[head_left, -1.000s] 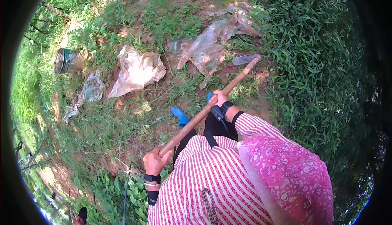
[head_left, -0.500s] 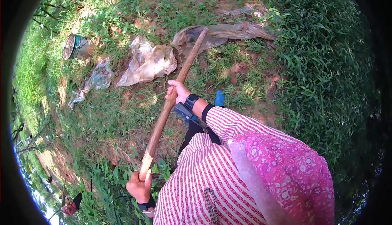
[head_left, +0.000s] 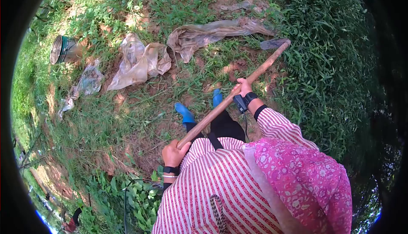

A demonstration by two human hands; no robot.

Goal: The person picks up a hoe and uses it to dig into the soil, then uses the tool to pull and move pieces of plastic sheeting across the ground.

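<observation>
One hoe point(head_left: 216, 111) swung rightward, left hand point(head_left: 172, 153) and right hand point(head_left: 244, 88) gripping, two boots point(head_left: 185, 112).

We can read no text, label, brand, number or sign in view.

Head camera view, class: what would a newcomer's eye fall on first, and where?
Probably the long wooden handle, slanting across the middle, held by the left hand near its lower end and the right hand higher up. Then the pink flowered cloth at lower right, and the blue boots just above the handle.
</observation>
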